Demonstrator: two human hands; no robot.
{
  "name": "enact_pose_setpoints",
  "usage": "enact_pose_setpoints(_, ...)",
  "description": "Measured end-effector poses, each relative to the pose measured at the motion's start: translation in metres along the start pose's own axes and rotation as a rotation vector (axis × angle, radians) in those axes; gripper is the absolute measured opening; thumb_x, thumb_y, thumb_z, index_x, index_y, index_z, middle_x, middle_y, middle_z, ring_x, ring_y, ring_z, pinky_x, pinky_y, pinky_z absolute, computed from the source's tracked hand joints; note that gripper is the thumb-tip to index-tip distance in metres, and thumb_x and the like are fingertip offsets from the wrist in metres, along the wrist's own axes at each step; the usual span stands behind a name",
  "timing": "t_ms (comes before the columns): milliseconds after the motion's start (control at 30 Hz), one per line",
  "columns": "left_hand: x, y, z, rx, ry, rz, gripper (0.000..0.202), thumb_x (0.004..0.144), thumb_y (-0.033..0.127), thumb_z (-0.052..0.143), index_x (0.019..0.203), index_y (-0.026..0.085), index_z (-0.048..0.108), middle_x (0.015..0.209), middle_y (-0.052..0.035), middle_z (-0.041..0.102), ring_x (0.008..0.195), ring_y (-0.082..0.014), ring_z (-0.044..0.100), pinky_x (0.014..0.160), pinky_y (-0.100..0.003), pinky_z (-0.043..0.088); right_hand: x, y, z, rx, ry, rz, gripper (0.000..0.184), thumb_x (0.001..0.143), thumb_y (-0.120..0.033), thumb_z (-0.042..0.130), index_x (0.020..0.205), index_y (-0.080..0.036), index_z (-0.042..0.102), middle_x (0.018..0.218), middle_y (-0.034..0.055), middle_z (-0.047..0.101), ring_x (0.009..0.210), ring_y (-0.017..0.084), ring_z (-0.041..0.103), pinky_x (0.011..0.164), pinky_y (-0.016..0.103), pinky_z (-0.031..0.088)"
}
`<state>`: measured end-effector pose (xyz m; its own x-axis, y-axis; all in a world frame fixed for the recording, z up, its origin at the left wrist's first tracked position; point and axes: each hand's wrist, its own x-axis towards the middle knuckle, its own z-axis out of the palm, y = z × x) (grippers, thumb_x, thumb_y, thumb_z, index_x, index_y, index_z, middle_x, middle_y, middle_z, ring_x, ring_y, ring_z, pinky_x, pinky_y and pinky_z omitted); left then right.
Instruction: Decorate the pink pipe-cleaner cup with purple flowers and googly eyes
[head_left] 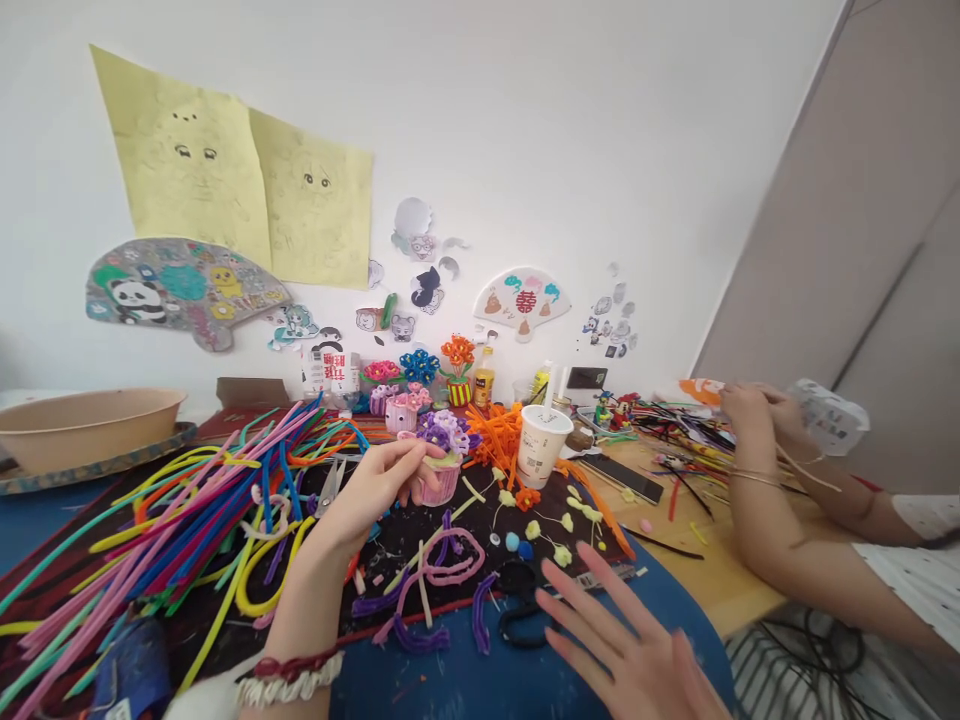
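Observation:
My left hand (pixel 373 488) is raised over the table, fingers pinched on a small pink cupcake-shaped craft (pixel 440 478) topped with purple pipe-cleaner flowers (pixel 444 431). My right hand (pixel 628 645) hovers low near the table's front edge, fingers spread and holding nothing. Black scissors (pixel 519 612) lie just left of it. Bent pink and purple pipe-cleaner pieces (pixel 442 570) lie between the two hands.
A big heap of colourful pipe cleaners (pixel 172 510) covers the left. A paper cup (pixel 543 444), orange pipe cleaners (pixel 499 432), finished flower pots (pixel 420 385) and a phone (pixel 625 478) stand behind. Another person's hands (pixel 750 410) work at right. A tan bowl (pixel 82 425) sits far left.

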<state>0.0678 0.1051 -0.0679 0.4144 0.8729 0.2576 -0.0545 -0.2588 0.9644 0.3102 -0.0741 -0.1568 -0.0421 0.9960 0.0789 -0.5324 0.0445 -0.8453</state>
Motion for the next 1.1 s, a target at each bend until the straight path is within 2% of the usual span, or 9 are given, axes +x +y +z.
enact_pose_setpoints(100,-0.004,0.001,-0.001,0.023,-0.041,0.003,0.046,0.078,0.056,0.061,0.09,0.013,0.07,0.065,-0.0059,0.066,0.05,-0.0135,0.052,0.049,-0.023,0.039,0.024,0.004,0.027,0.095,-0.013,-0.095,0.066,0.074,-0.075,0.057,0.127,-0.035,0.06,0.137,0.0107,0.058,0.129,0.034,0.052,0.104,0.055,0.041)
enact_pose_setpoints(200,-0.004,0.001,-0.002,0.034,-0.049,0.011,0.044,0.08,0.055,0.06,0.089,0.013,0.07,0.066,-0.0067,0.067,0.05,-0.0134,0.052,0.049,-0.023,0.039,0.031,0.009,0.035,-0.093,0.036,-0.164,0.064,0.077,-0.072,0.056,0.126,-0.031,0.062,0.125,0.0139,0.067,0.115,0.035,0.063,0.099,0.054,0.046)
enact_pose_setpoints(300,-0.004,0.002,-0.001,0.027,-0.059,0.016,0.041,0.079,0.052,0.062,0.086,0.013,0.071,0.065,-0.0062,0.067,0.049,-0.0126,0.051,0.05,-0.022,0.039,0.028,0.008,0.022,-0.619,0.351,-0.275,0.045,0.083,-0.061,0.057,0.097,-0.024,0.076,0.102,0.0132,0.076,0.099,0.033,0.069,0.094,0.048,0.05)
enact_pose_setpoints(400,-0.003,0.004,0.001,0.01,-0.048,0.026,0.036,0.077,0.049,0.067,0.079,0.013,0.071,0.061,-0.0054,0.065,0.048,-0.0122,0.051,0.049,-0.022,0.037,0.032,-0.001,0.001,-1.142,0.579,-0.468,0.029,0.081,-0.049,0.063,0.073,-0.025,0.075,0.112,0.0086,0.072,0.107,0.033,0.064,0.096,0.045,0.047)
enact_pose_setpoints(500,-0.001,0.003,0.002,-0.04,0.053,0.054,0.029,0.075,0.043,0.07,0.081,0.014,0.071,0.06,-0.0038,0.064,0.049,-0.0114,0.049,0.047,-0.021,0.035,0.05,-0.011,-0.018,-1.45,0.542,-0.584,0.028,0.081,-0.036,0.061,0.106,-0.03,0.071,0.125,0.0061,0.065,0.117,0.032,0.058,0.094,0.047,0.046)
enact_pose_setpoints(567,0.0,0.003,0.002,-0.092,0.148,0.083,0.027,0.075,0.039,0.071,0.087,0.015,0.071,0.06,-0.0023,0.063,0.05,-0.0105,0.048,0.047,-0.02,0.034,0.067,-0.016,-0.028,-1.556,0.453,-0.565,0.027,0.083,-0.031,0.058,0.107,-0.028,0.07,0.114,0.0063,0.069,0.108,0.03,0.062,0.088,0.044,0.049)
enact_pose_setpoints(700,0.002,0.003,-0.004,-0.213,0.319,0.151,0.026,0.071,0.034,0.074,0.088,0.014,0.072,0.057,-0.0009,0.061,0.047,-0.0085,0.044,0.044,-0.02,0.032,0.096,-0.019,-0.033,-1.649,0.363,-0.484,0.017,0.083,-0.027,0.055,0.082,-0.025,0.072,0.083,0.0043,0.072,0.082,0.026,0.066,0.071,0.037,0.049)
enact_pose_setpoints(867,-0.004,0.012,-0.014,-0.425,0.48,0.318,0.023,0.068,0.027,0.074,0.089,0.017,0.071,0.05,0.0031,0.052,0.045,-0.0074,0.041,0.044,-0.018,0.031,0.101,-0.018,-0.032,-1.636,0.39,-0.47,0.022,0.086,-0.028,0.05,0.082,-0.026,0.071,0.082,0.005,0.073,0.077,0.027,0.066,0.066,0.037,0.047)
enact_pose_setpoints(1100,-0.024,0.029,-0.017,-0.761,0.402,0.495,0.014,0.071,0.022,0.072,0.084,0.022,0.064,0.045,0.0075,0.033,0.045,-0.008,0.025,0.047,-0.02,0.033,0.067,-0.016,-0.041,-1.27,0.681,-0.429,0.028,0.085,-0.042,0.056,0.096,-0.021,0.071,0.07,0.0048,0.073,0.065,0.023,0.069,0.063,0.032,0.051)
